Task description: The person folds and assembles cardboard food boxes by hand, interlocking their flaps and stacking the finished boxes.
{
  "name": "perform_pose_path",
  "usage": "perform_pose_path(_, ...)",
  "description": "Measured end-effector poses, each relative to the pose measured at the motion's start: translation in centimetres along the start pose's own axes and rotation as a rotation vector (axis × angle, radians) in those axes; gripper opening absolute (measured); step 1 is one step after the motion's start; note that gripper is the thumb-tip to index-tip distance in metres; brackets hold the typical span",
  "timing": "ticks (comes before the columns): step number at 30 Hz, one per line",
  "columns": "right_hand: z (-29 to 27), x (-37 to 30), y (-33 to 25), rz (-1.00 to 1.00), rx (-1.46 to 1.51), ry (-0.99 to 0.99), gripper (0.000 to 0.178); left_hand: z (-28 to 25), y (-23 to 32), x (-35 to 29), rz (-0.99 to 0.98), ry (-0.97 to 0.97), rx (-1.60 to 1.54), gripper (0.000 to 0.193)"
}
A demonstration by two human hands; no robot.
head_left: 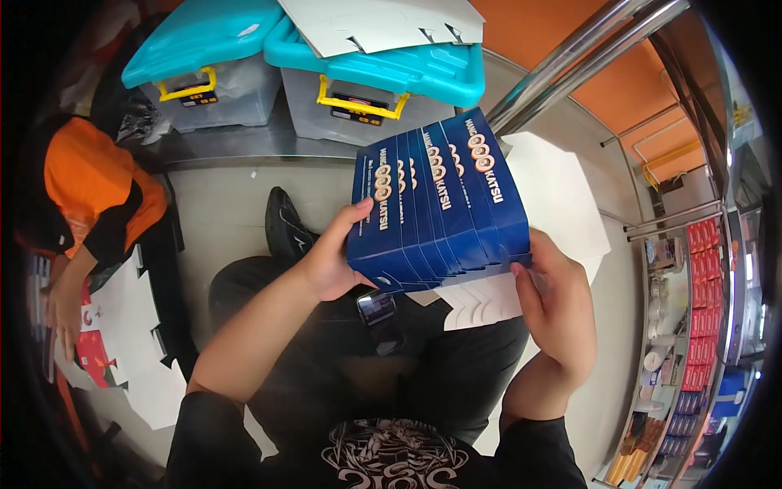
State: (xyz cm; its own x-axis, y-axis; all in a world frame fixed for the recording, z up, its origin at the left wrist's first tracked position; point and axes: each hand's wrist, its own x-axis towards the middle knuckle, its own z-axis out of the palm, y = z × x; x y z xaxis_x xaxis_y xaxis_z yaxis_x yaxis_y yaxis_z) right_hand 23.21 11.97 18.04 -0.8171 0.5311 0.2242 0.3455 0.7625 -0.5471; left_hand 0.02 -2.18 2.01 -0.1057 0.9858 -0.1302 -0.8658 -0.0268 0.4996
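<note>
A nested stack of blue printed cardboard cartons (440, 220) is held over my lap, tilted, with white flaps (482, 306) sticking out beneath its near right edge. My left hand (330, 259) grips the stack's left end, thumb on the printed face and the other fingers underneath. At the right end my right hand (558, 297) is closed around the lower corner, its thumb at the front edge; its other fingers are partly hidden behind the cartons. Below the stack, between my legs, is a small dark device with a screen (376, 310).
Ahead stand two clear bins with teal lids (208, 37) and yellow handles; white card sheets (387, 20) lie on one. To the left, a person in orange (90, 175) handles red-and-white card (98, 359). Metal poles (570, 61) and a stocked shelf (692, 326) are right.
</note>
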Motion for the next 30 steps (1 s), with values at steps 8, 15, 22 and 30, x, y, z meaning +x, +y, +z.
perform_pose_path(8,0.1,-0.3,1.8,0.02,0.049,-0.176,0.024,-0.7,-0.2,0.0,0.083,-0.015,0.124,0.068)
perform_pose_path(15,-1.5,-1.6,4.2,-0.115,0.741,-0.147,0.114,-2.3,-1.6,0.2,0.219,-0.141,0.475,0.111)
perform_pose_path(22,2.1,-2.1,0.6,-0.098,0.787,0.251,0.122,-3.6,-3.5,-0.6,0.67,-0.202,1.307,0.107)
perform_pose_path(30,2.2,-3.4,3.0,-0.215,0.708,0.472,0.118,-3.0,-2.8,-0.6,0.759,-0.221,1.644,0.115)
